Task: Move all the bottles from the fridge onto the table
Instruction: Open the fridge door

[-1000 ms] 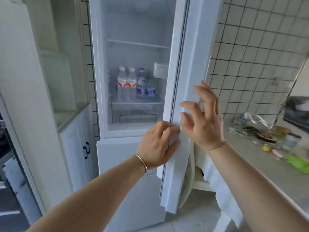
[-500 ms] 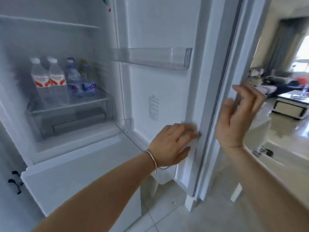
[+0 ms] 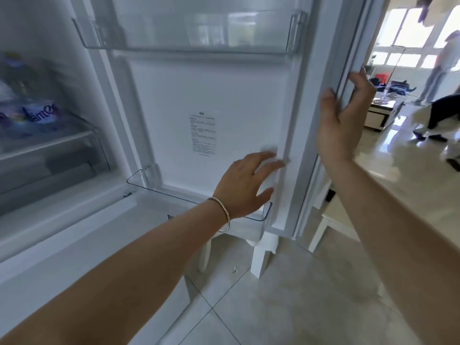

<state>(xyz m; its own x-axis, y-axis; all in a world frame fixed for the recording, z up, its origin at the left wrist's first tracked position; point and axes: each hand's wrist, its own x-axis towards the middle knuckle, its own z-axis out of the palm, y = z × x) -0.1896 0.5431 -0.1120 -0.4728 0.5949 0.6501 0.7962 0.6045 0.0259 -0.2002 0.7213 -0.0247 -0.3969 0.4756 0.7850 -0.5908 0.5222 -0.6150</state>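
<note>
standing upright far left of both hands, bottles (image 3: 29,113); left hand (image 3: 245,185) nearer, fingers spread; right hand (image 3: 346,115) fingers hooked on fridge door (image 3: 224,95) edge.

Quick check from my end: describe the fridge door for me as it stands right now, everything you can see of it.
The fridge door stands swung wide open, its white plastic inner lining facing the camera. A clear plastic bin spans its upper part and a shallower clear bin runs along its bottom; both look empty. A small printed label sits mid-panel. The left hand lies with straight fingers against the inner face near the gasket edge, and the right hand wraps its fingers around the door's outer edge.
</note>
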